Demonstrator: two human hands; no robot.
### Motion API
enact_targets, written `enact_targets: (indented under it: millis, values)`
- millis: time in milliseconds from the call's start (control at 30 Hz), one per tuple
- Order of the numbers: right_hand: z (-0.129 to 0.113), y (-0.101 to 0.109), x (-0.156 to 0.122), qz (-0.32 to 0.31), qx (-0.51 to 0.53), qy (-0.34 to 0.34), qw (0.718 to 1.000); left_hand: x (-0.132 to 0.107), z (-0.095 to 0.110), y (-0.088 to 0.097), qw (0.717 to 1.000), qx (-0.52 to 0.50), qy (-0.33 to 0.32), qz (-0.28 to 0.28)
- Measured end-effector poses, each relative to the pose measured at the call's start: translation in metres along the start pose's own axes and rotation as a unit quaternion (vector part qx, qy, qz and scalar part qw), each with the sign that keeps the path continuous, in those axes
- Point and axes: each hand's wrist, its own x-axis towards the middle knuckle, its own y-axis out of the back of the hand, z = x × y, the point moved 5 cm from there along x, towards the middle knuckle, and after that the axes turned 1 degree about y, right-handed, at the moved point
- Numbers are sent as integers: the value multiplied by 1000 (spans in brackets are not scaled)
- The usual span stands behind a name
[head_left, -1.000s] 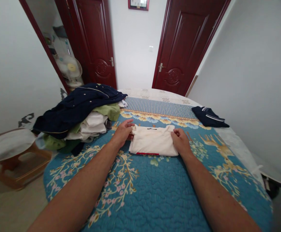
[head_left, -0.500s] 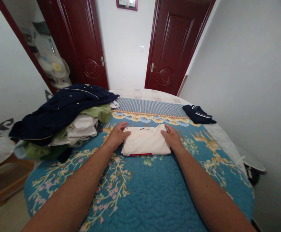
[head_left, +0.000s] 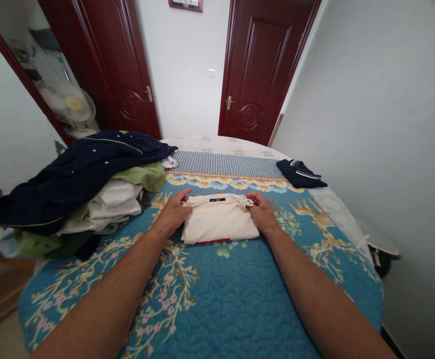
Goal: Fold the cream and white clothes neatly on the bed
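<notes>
A cream shirt (head_left: 220,222), folded into a flat rectangle, lies on the blue quilted cover in front of me. Its neckline with a dark label faces up along the far edge, and a strip of red shows at the near edge. My left hand (head_left: 175,213) grips the shirt's far left corner, thumb on the near side. At the far right corner, my right hand (head_left: 262,214) pinches the cloth, which bunches slightly by the fingertips. Some fingers of both hands are hidden behind the fabric.
A heap of clothes (head_left: 64,179), navy on top with green and white below, is piled on the left. A folded navy garment (head_left: 301,173) lies at the far right. The blue floral quilt (head_left: 239,294) covers the table. Walls and red doors (head_left: 254,75) stand beyond.
The shirt's far edge has opened out a little, and its neck label now shows fully. Both hands stay at its corners. The whole view has shifted slightly.
</notes>
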Motion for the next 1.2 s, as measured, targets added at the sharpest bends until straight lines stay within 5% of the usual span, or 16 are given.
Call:
enact_targets:
  millis: [133,300,400,567,733,1000,1200]
  values:
    - [3,0,1,-5,-19,-8,1000,1,6,5,995,77,-43,36]
    - [1,-1,-2,-24,-57,6,998,-9,39,4,976,119,-164,78]
    - [-3,-2,-4,-24,-86,26,996,-13,64,-19,980,107,-169,15]
    - [-12,-3,-10,-35,-142,85,986,-6,92,-84,982,105,-144,-64]
    - [-15,-1,-12,-43,-167,98,980,5,86,-122,987,71,-111,-93]
    - [-4,-1,-3,-51,-140,44,988,21,62,-127,977,-194,1,-84]
    - [-6,5,-2,-21,-153,42,987,25,75,-138,960,-242,-23,-140]
